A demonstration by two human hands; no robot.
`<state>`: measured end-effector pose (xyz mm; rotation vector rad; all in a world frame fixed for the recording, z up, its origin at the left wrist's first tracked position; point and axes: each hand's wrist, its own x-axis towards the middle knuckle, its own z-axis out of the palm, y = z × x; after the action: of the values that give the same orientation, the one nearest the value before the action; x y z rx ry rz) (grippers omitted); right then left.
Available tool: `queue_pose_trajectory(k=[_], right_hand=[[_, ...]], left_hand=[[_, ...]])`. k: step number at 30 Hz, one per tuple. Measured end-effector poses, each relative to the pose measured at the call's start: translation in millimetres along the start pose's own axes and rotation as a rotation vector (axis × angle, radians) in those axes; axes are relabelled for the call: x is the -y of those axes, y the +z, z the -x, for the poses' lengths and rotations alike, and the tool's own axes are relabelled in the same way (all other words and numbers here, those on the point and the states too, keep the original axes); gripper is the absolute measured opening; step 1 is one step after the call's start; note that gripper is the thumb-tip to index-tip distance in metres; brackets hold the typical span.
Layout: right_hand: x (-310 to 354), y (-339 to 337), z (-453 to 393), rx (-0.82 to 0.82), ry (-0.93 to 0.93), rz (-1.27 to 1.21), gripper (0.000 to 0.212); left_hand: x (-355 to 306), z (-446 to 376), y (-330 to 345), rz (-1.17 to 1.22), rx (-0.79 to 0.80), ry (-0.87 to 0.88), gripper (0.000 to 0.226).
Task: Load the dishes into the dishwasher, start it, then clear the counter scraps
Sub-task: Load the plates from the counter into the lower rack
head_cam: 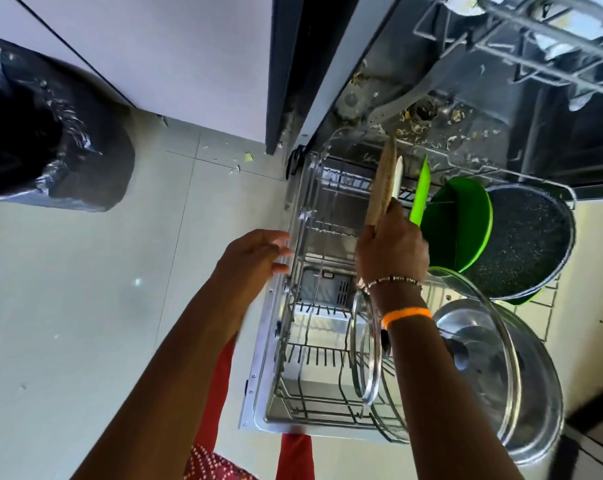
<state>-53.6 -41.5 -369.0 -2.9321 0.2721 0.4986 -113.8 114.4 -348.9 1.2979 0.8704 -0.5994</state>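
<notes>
Both forearms reach down from the bottom edge toward the pulled-out lower rack [314,348], which sits over the open dishwasher door [258,386]. Right hand [392,252] is clenched around a bunch of flat items held on edge over the rack: a wooden board [383,181], a thin white piece [398,176] just right of it, and a green board [420,192] further right; can't tell whether any of them touch the tines. Right wrist carries a beaded bracelet [393,281] and an orange band [406,315]. Left hand [250,258] is released, fingers spread, tips at the rack's left rim, holding nothing. Right of the right hand: a green bowl [462,226] on edge, then a dark speckled pan [532,244] leaning against it. Below the right wrist, glass lids [366,355] stand upright in the tines, with a steel lid [501,386] beyond the forearm. Upper rack [521,39] sits above, far right. Food scraps [428,114] litter the tub floor beyond the right hand. Far left of the left hand, a black bin bag [47,133] stands on the tiled floor [85,289].
</notes>
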Motion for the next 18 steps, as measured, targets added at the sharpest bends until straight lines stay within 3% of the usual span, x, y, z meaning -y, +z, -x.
queue_pose_trajectory(k=[5, 12, 16, 18], right_hand=[[-11.1, 16.7, -17.6, 0.095, 0.077, 0.003, 0.033], [-5.1, 10.9, -44.6, -0.044, -0.005, -0.022, 0.051], [2.5, 10.8, -43.6, 0.080, -0.028, -0.077, 0.069], [3.4, 15.5, -34.8, 0.123, -0.019, -0.078, 0.067]], left_hand=[[-3.8, -5.0, -2.9, -0.024, -0.021, 0.007, 0.029], [-6.5, -10.5, -7.9, -0.077, 0.006, -0.011, 0.027], [-5.8, -9.1, -3.9, -0.057, 0.039, -0.025, 0.023], [-7.2, -7.9, 0.3, -0.062, 0.062, -0.022, 0.020]])
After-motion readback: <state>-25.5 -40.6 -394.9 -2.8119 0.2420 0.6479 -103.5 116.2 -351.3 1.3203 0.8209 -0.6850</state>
